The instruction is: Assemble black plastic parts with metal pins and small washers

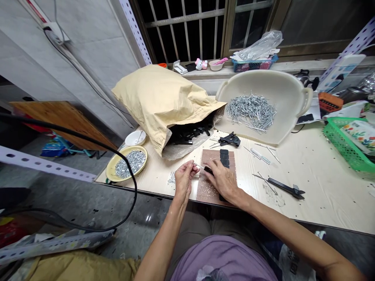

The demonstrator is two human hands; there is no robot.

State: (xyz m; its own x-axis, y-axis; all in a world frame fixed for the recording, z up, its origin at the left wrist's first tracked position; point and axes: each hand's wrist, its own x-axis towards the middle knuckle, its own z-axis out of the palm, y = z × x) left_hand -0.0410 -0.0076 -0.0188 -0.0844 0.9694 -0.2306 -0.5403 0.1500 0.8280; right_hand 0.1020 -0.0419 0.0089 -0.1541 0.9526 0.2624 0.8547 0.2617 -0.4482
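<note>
My left hand [186, 173] is closed in a pinch at the tip of a thin metal rod [200, 166]; whether its fingers also hold a smaller part is hidden. The rod's other end runs into a black plastic handle [208, 170], which my right hand [224, 180] grips over a brown board [209, 190]. Black pads [224, 156] line that board. Tiny silvery pieces [171, 178] lie beside my left hand. To the right, a black handle with a rod [285, 188] rests on the table, with loose metal rods [259, 155] farther back.
A tan sack [164, 101] lies open with black parts inside. Behind the board are black handles with rods [230, 139]. A yellow bowl [110, 175] of small metal pieces stands left, a white basin [293, 117] of metal pins at the back, a green basket [336, 136] right.
</note>
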